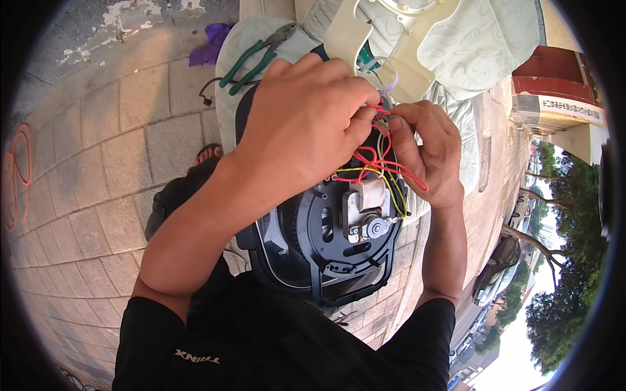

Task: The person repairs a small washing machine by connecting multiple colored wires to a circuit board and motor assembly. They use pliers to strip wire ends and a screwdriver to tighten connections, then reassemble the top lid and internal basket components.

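A black appliance housing (297,244) with a clear curved window stands upside down or opened in front of me, its inside showing. On it sits a small motor (375,227) on a metal bracket. Red wires (370,158) and yellow-green wires (393,186) rise from it in a loose tangle. My left hand (310,117) is closed, thumb and forefinger pinching a red wire above the housing. Close beside it, my right hand (427,146) also pinches red wire between thumb and finger, a red loop hanging below its palm. What lies under my left hand is hidden.
Green-handled pliers (261,57) lie on a pale cloth (469,45) beyond the housing. A cream plastic cover (411,39) stands at the back, near a green circuit board (366,55). A purple cloth (210,44) and an orange cable (21,169) are at the left on paving.
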{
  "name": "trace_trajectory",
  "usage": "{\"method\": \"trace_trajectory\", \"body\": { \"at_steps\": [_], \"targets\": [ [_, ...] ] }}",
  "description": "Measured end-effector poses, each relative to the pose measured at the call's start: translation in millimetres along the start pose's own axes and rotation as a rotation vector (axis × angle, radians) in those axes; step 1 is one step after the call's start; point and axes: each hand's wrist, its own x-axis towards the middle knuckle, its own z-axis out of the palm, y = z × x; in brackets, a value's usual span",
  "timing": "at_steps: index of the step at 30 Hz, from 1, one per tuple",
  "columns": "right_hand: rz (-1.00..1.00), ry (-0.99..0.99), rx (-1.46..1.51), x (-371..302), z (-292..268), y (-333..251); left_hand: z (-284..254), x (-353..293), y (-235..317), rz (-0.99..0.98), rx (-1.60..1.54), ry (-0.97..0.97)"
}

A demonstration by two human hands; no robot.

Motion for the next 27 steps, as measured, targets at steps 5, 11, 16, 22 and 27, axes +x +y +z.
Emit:
{"method": "trace_trajectory", "body": {
  "at_steps": [5, 11, 16, 22, 27],
  "targets": [
    [0.183, 0.041, 0.159, -3.7, 4.8, -5.8, 1.1, -0.6, -2.8, 0.008, -0.037, 0.012],
    [0.194, 0.014, 0.159, 6.5, -2.1, -14.1, 0.4, 2.6, -4.7, -0.002, -0.122, -0.003],
    [0.111, -0.008, 0.117, 13.4, -5.4, -12.2, -4.0, 5.5, -3.0, -0.069, -0.159, -0.064],
    [0.159, -0.010, 0.137, 11.2, -3.8, -15.6, 0.5, 5.5, -1.0, -0.056, -0.127, -0.033],
    [0.248, -0.032, 0.180, 9.2, -2.6, -19.0, 0.1, 6.0, -1.8, -0.057, -0.089, -0.043]
  ]
}}
